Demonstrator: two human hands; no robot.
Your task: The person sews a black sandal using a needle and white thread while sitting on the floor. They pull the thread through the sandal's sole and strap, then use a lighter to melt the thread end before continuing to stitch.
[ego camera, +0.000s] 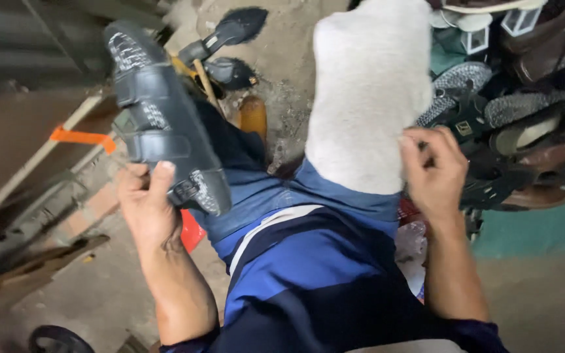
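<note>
**Sandal up in the left hand, cloth pinched by the right**

So the left hand point(146, 209) is closed round the heel end of a dark strapped sandal point(161, 117), thumb over the edge. Its long axis runs from that hand up and away to the left, toe end farthest out. Right of the sandal, a white fluffy cloth point(369, 91) lies over the knee; the right hand point(434, 173) has its fingers curled, pinching the cloth's lower right edge. Further right of the cloth sits a pile of shoes point(524, 131), no box or bin that I can make out.
</note>
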